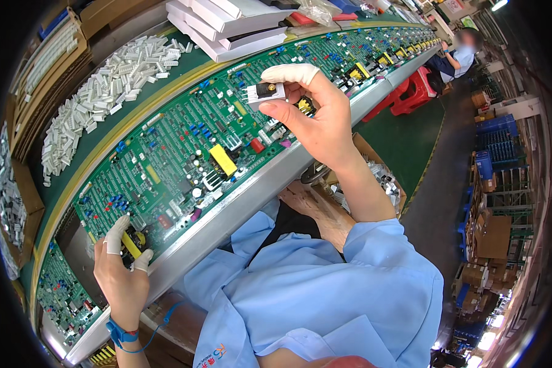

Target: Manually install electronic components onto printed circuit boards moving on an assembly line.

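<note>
Up over the row of green circuit boards (184, 138), my right hand (325, 116) pinches a black transistor (266, 90) screwed to a silver metal heat sink (275, 97). Its thin metal legs point left. White finger cots cover some of my fingertips. Lower left, my left hand (118, 270) has thumb and fingers on either side of a yellow-and-black transformer (132, 244), which sits on the nearest whole board. Another yellow transformer (222, 160) stands on the board farther along, between my hands. A blue strap (121, 332) with a cord circles my left wrist.
Loose white connectors (104, 92) lie piled beyond the boards, near cardboard boxes (61, 67) and stacked white trays (227, 24). A metal rail (239, 190) edges the line on my side. A carton of metal parts (374, 172), red stools (411, 92) and a seated person (460, 58) are to the right.
</note>
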Tool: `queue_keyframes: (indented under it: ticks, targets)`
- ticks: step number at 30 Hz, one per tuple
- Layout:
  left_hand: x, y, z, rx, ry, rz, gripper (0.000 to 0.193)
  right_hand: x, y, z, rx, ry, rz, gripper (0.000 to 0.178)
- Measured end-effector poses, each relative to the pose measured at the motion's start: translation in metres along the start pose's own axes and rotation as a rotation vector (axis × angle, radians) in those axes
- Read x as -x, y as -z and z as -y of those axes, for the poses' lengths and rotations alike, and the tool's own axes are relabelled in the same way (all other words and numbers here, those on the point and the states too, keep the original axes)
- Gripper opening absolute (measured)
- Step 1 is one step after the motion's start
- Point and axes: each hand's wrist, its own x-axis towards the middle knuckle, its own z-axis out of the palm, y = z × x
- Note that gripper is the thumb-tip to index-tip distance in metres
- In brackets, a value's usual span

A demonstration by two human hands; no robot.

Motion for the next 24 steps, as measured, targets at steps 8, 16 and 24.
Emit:
queue_keyframes:
  ticks: [8, 16, 24]
  targets:
    - [-0.003, 0.001, -0.001, -0.016, 0.013, -0.008, 0.065, 0.002, -0.029, 0.01, -0.079, -0.023, 0.002, 0.03]
    - [-0.004, 0.002, 0.004, 0.024, -0.021, 0.015, 0.062, 0.003, -0.046, 0.026, -0.119, -0.042, 0.044, 0.029]
    - [-0.005, 0.016, 0.017, 0.027, -0.086, 0.043, 0.06, 0.002, -0.083, 0.047, -0.422, -0.058, 0.205, 0.032]
